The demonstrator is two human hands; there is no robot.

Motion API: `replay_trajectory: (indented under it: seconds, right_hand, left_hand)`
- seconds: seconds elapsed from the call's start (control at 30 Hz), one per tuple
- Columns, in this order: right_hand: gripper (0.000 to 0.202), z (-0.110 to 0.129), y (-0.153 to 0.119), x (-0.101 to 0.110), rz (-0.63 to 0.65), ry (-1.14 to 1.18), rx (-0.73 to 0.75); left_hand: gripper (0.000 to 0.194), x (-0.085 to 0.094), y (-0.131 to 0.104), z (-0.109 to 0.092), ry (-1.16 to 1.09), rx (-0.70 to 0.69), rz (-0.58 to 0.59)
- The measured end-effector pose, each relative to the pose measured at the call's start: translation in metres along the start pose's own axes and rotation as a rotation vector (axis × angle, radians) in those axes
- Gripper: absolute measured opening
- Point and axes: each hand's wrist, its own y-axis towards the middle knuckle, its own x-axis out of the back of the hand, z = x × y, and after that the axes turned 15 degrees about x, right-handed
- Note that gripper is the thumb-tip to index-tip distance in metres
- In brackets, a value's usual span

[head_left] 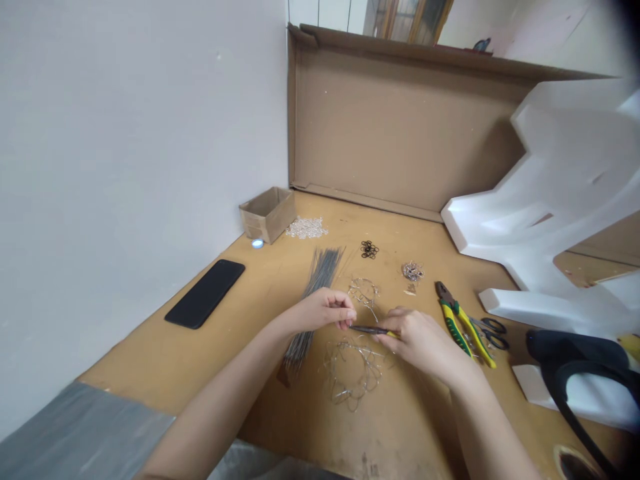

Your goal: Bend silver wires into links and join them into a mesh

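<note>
My left hand [335, 309] is closed in a pinch above a bundle of straight grey wires [299, 343]; what its fingertips hold is too small to make out. Wrapped in my right hand [407, 333] are thin-nosed pliers [369, 329] with a yellow handle, their dark tip pointing left and meeting my left fingertips. Below the hands lies a loose tangle of bent wire [353, 373]. A smaller group of bent wire pieces [364, 292] is just above them.
Green-and-yellow pliers [463, 327] and scissors [493, 332] lie right. Farther back are black rings [369, 250], metal bits [412, 271], clear rings [307, 228] and a small cardboard box [269, 215]. A black phone [205, 293] is left; white foam [565, 200] stands right.
</note>
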Motion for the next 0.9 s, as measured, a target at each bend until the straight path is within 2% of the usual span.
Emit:
replay_trajectory:
  seconds: [0.43, 0.9]
  right_hand:
    - [0.018, -0.0009, -0.0005, -0.0011, -0.002, -0.017, -0.005]
    - [0.019, -0.0014, 0.0002, -0.0030, 0.027, -0.011, -0.030]
  left_hand:
    - [0.019, -0.0020, -0.0013, -0.0028, 0.039, 0.018, -0.053]
    - [0.018, -0.0016, 0.0000, -0.0030, 0.049, 0.011, -0.052]
